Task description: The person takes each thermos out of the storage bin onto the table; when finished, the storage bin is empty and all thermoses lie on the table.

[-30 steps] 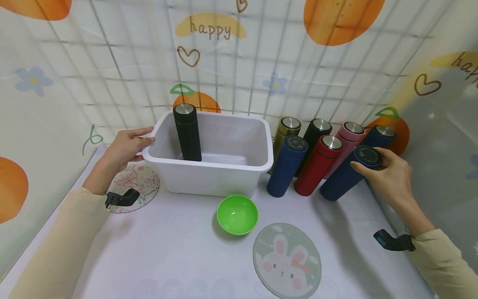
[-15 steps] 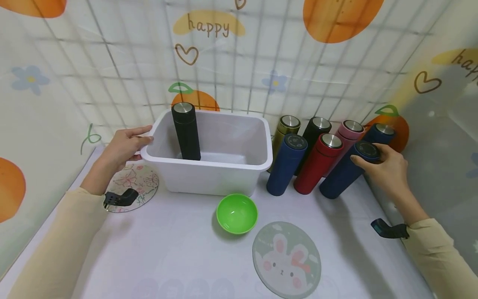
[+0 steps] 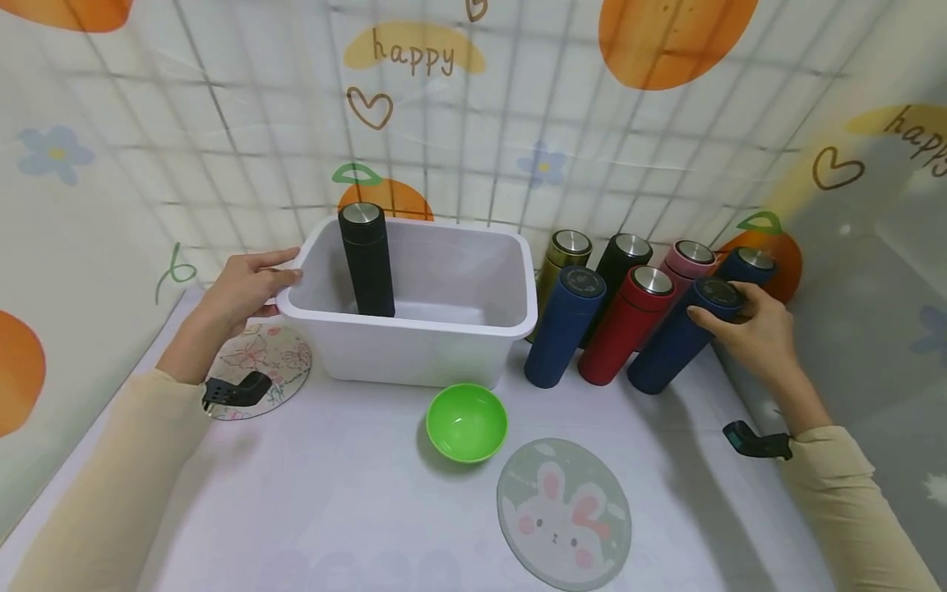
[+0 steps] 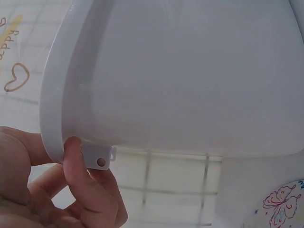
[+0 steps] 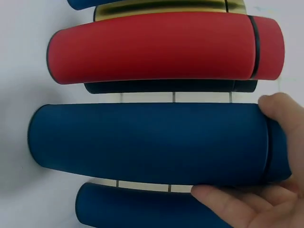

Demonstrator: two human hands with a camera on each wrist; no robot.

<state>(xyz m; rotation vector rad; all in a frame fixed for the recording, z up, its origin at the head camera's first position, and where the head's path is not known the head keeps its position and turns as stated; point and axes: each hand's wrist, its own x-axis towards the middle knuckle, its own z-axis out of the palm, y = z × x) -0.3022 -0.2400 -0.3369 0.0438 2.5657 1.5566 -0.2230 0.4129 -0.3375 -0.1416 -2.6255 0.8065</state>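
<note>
My left hand [image 3: 247, 288] grips the left rim of a white plastic bin [image 3: 414, 329]; in the left wrist view its fingers [image 4: 78, 171] curl at the rim's corner. Inside the bin, near its left end, stands a black thermos [image 3: 367, 263] with a silver lid top. On the right, my right hand [image 3: 758, 333] holds a navy blue thermos [image 3: 669, 345] by its lid end, thumb on one side and fingers on the other, as the right wrist view shows. Beside that thermos stand a red thermos [image 3: 617, 337] and a pink one [image 3: 688, 259], with another blue thermos [image 3: 747, 265] behind.
Between bin and red thermos are a blue thermos [image 3: 558, 337], a gold one [image 3: 558, 263] and a black one [image 3: 621, 259]. A green bowl [image 3: 466, 423] sits before the bin, near a rabbit mat [image 3: 565, 518]. A butterfly mat [image 3: 274, 370] lies at left. A patterned curtain backs the table.
My right hand and forearm have shifted slightly left, and the lid end of the held blue thermos has moved a little left too. The left hand keeps its hold on the bin.
</note>
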